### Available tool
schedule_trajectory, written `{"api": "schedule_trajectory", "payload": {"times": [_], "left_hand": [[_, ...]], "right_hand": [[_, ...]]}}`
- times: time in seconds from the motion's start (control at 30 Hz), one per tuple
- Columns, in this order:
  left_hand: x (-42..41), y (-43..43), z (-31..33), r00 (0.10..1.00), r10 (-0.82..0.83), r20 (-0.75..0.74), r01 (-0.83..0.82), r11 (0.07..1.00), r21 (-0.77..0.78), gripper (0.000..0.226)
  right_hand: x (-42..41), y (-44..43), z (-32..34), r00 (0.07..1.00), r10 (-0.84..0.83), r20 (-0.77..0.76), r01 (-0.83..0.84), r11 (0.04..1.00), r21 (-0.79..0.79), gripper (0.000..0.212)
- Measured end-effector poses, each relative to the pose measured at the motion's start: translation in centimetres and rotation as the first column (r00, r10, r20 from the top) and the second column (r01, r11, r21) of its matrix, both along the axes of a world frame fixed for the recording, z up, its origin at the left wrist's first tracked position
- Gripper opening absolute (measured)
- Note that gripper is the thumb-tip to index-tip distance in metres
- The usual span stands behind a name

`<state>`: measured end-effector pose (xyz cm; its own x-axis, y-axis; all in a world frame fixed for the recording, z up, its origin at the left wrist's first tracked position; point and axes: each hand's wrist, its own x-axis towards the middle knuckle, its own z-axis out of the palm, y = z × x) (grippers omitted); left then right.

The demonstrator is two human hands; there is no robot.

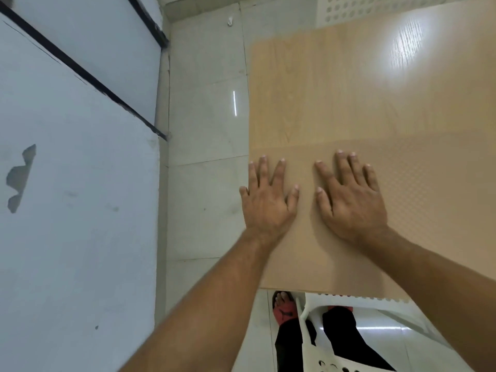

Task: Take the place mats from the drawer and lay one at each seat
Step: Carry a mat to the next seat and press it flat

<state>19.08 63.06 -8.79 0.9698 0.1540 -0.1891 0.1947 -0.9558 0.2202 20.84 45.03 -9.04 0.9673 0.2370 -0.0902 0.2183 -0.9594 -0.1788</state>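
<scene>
A tan place mat (418, 200) with a fine woven pattern lies flat on the near end of the light wooden table (322, 89). Its far edge runs across the table just beyond my fingertips. My left hand (268, 197) rests palm down on the mat's left part, fingers spread, at the table's left edge. Palm down beside it, my right hand (351, 194) presses on the mat with fingers apart. Neither hand grips anything. No drawer is in view.
A white plastic chair (349, 331) stands at the table's near edge, around my legs and red sandals. Pale floor tiles (206, 157) run along the table's left side. A white wall or door panel (75, 183) with black trim fills the left. Another perforated white chair (362, 6) shows at the far end.
</scene>
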Motion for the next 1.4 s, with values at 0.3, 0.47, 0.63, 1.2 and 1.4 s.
{"api": "schedule_trajectory", "payload": {"times": [0.3, 0.47, 0.63, 1.2, 1.4], "left_hand": [[1.0, -3.8, 0.5, 0.991, -0.127, 0.037, 0.130, 0.989, -0.077, 0.067], [1.1, -4.0, 0.5, 0.992, -0.120, 0.029, 0.121, 0.992, -0.026, 0.063], [1.3, -4.3, 0.7, 0.990, -0.141, -0.030, 0.142, 0.990, 0.009, 0.069], [-1.8, -10.1, 5.3, 0.989, -0.141, -0.048, 0.142, 0.990, 0.020, 0.071], [-7.7, -18.6, 8.8, 0.945, -0.327, -0.021, 0.322, 0.939, -0.121, 0.066]], "right_hand": [[0.2, 0.0, -0.2, 1.000, 0.004, -0.002, -0.005, 1.000, -0.027, 0.062], [0.9, -1.4, 0.2, 0.995, -0.068, -0.070, 0.066, 0.997, -0.027, 0.064], [2.3, -9.1, 0.9, 0.944, -0.313, -0.101, 0.308, 0.949, -0.064, 0.069], [-10.6, -14.9, 4.0, 0.953, -0.252, -0.169, 0.252, 0.967, -0.022, 0.075], [-14.6, -19.6, 7.0, 0.897, -0.360, -0.256, 0.385, 0.921, 0.056, 0.070]]}}
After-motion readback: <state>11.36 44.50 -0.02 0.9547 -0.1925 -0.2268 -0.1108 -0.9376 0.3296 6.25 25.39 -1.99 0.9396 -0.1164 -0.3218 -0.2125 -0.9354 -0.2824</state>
